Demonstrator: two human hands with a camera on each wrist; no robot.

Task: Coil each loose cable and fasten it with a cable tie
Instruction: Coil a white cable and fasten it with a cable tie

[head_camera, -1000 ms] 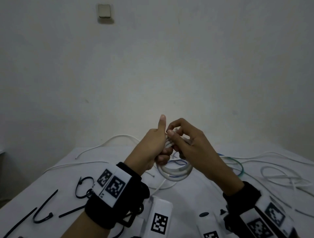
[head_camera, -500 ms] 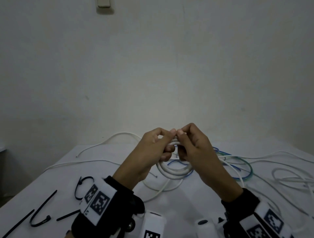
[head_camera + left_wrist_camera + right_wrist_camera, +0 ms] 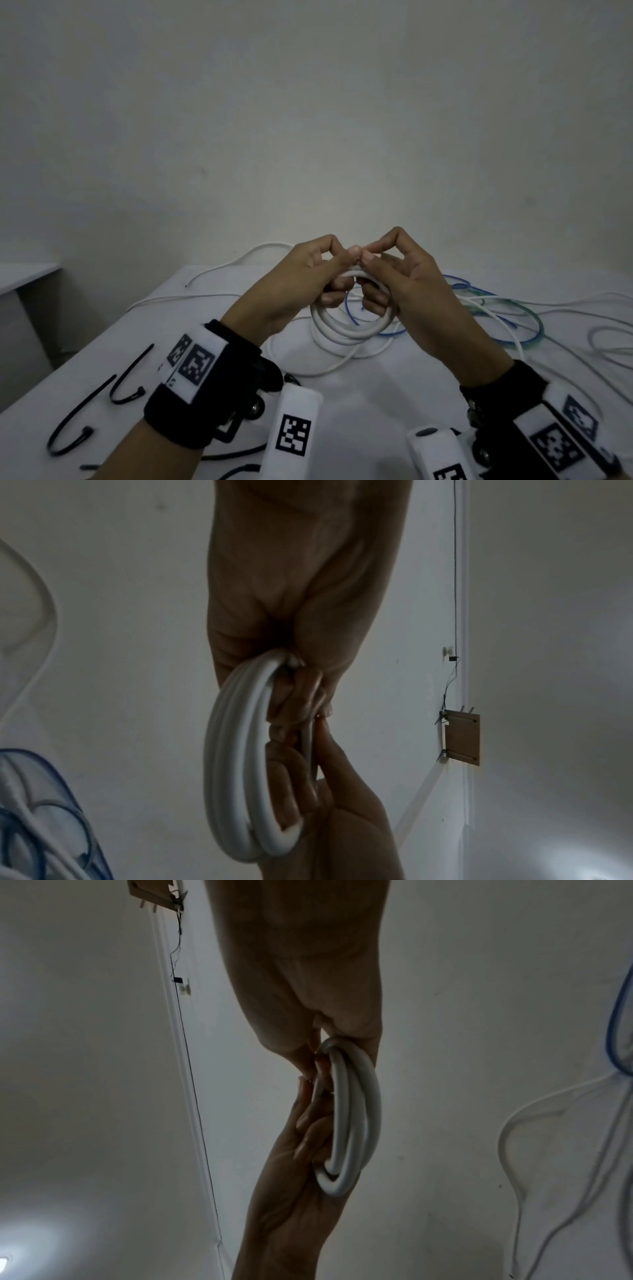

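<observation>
White cable coil point(image 3: 236, 764) between both hands

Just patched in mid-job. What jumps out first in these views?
Centre of the head view: the left hand and right hand both hold a white cable coil above the table, thumbs and forefingers meeting at its top. Behind and to the right, loose white, blue and green cables lie tangled. Black cable ties lie unused at the near left.
</observation>
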